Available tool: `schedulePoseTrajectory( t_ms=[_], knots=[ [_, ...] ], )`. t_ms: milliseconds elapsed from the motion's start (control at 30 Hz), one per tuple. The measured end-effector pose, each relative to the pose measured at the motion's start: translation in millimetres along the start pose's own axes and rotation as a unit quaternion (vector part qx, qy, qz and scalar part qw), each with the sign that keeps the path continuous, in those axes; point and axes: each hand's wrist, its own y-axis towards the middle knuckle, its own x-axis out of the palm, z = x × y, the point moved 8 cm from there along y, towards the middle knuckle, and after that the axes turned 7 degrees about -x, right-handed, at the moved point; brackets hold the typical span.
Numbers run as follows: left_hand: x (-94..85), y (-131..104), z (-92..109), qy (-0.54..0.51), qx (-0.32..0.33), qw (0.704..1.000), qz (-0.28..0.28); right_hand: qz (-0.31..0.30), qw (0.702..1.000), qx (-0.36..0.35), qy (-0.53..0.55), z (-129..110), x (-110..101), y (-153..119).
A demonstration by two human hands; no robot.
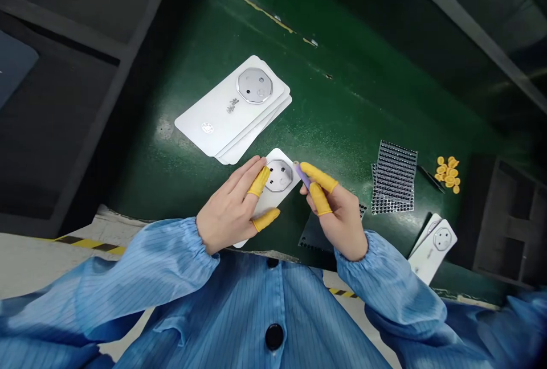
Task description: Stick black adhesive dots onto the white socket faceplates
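A white phone back cover (265, 204) with an octagonal camera plate (280, 176) lies near the table's front edge. Over its left side rests my left hand (231, 204), fingers stretched out and thumb apart, with yellow finger cots on the index finger and thumb. At the cover's upper right corner, my right hand (339, 215) pinches a small purple stick-like tool (302, 174) between a thumb and index finger in yellow cots. The tool's tip is beside the cover's edge; whether they touch I cannot tell. Beneath my right hand is a dark sheet (314, 232), partly hidden.
Several white covers (222, 113) are stacked at the upper left of the green table (325, 113). To the right are sheets of black dots (394, 178), dark tweezers (431, 179), a pile of yellow finger cots (448, 172) and more covers (433, 252). Black trays (504, 221) flank the table.
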Motion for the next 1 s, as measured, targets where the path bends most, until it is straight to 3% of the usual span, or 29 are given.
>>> schedulePoseTrajectory(
  t_ms=[167,300,633,867,1000],
  knots=[
    [-0.6,0,0,-0.011,-0.001,1.0,0.0,-0.01,0.982,-0.121,-0.146,-11,15,3],
    [0.6,0,-1,-0.013,-0.009,1.0,-0.007,-0.042,0.968,-0.157,-0.189,-14,28,2],
    [0.5,1,-2,-0.012,-0.034,0.999,-0.036,-0.103,0.952,-0.116,-0.266,-17,39,3],
    [2.4,4,-1,-0.013,-0.032,0.997,-0.064,-0.133,0.95,0.014,-0.281,-9,41,5],
    [2.7,3,-1,0.004,-0.036,0.997,-0.07,-0.154,0.942,-0.013,-0.297,-14,44,8]
  ],
)
